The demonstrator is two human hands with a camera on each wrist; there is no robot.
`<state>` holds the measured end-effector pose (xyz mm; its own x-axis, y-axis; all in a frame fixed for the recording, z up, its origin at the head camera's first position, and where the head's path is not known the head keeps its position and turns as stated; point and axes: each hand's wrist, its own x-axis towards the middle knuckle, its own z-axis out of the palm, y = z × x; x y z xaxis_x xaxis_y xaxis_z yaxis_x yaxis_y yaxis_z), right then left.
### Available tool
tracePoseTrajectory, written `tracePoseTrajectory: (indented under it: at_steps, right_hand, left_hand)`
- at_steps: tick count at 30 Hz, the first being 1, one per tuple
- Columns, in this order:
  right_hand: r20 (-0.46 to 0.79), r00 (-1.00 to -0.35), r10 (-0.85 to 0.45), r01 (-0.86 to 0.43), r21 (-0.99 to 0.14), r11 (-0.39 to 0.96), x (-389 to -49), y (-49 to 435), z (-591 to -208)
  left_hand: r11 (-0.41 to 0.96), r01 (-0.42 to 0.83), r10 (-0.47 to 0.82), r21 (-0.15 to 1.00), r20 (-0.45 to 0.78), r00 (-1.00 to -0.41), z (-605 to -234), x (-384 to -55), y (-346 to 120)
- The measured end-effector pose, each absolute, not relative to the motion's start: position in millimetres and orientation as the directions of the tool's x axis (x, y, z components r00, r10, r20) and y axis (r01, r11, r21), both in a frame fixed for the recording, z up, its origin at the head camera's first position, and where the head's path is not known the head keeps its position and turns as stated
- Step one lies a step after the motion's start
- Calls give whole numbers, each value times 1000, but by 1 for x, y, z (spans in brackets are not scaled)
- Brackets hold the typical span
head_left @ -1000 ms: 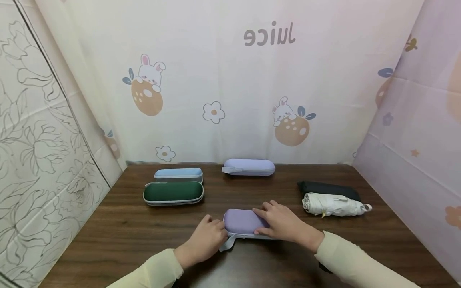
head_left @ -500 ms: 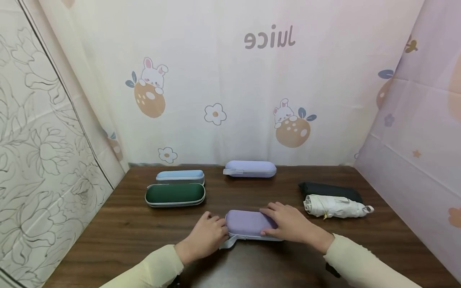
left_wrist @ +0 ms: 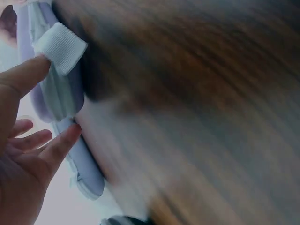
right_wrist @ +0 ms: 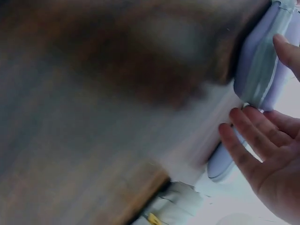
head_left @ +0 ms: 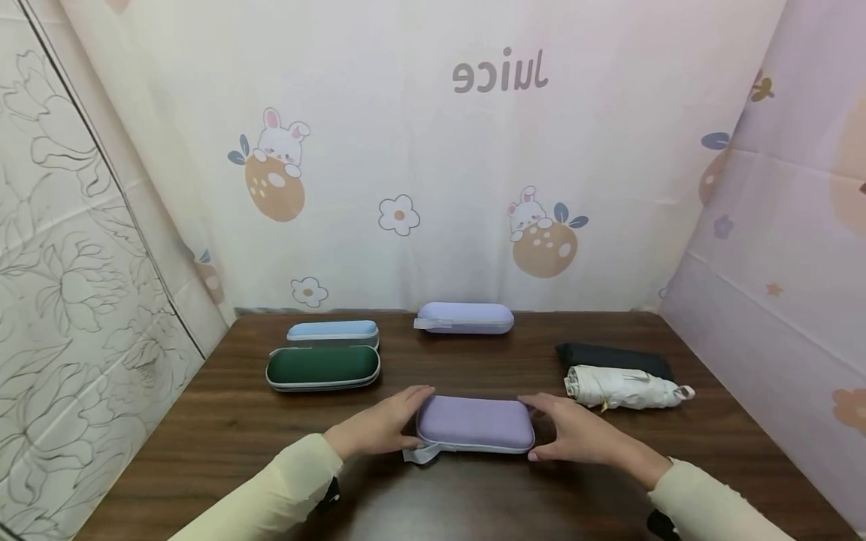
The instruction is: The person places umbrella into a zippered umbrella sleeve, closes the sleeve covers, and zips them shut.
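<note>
In the head view a purple zip-up case (head_left: 476, 424) lies closed on the near middle of the table, its pale loop tab (head_left: 422, 453) at the left end. My left hand (head_left: 379, 427) is at that end, fingers spread and thumb at the front; in the left wrist view the thumb overlaps the edge of the tab (left_wrist: 61, 48). My right hand (head_left: 580, 430) stands at the opposite end, fingertips by the back corner and thumb by the front one. The right wrist view shows its relaxed fingers around the end of the purple case (right_wrist: 257, 63), not curled in.
A lavender case (head_left: 465, 318) lies at the back of the wooden table (head_left: 467, 500). To the left, a green case (head_left: 323, 367) sits before a light blue one (head_left: 333, 329). At right, a folded cream umbrella (head_left: 622, 387) lies before a black folded bundle (head_left: 616, 357).
My right hand has slid off the purple case's top to its right end, uncovering it. The left hand's curled fingers have opened out at the left end.
</note>
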<state>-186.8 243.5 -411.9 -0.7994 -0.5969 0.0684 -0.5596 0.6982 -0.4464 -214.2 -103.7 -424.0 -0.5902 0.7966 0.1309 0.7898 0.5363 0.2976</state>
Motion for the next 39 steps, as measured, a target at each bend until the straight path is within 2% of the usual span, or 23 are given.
tracePoseTrajectory:
  at_steps: [5, 11, 16, 27, 34, 39]
  right_hand:
    - [124, -802, -584, -556, -512, 655, -188, 243, -423]
    - [154, -829, -538, -508, -612, 607, -189, 243, -432]
    - [154, -846, -510, -471, -662, 582, -190, 244, -434]
    - [173, -859, -482, -459, -677, 575, -201, 240, -427]
    - [182, -877, -445, -442, -669, 598, -222, 237, -413]
    - [211, -894, -396, -413, -731, 544, -240, 237, -406]
  left_hand:
    - [567, 730, 774, 382, 55, -630, -430, -215, -100]
    - [534, 745, 782, 400, 100, -615, -433, -219, -99]
    - [539, 707, 762, 457, 94, -641, -432, -218, -97]
    - [502, 710, 754, 494, 153, -639, -425, -228, -100]
    - [440, 662, 716, 607, 206, -666, -413, -251, -100]
    - [392, 578, 663, 716, 216, -717, -404, -270, -97]
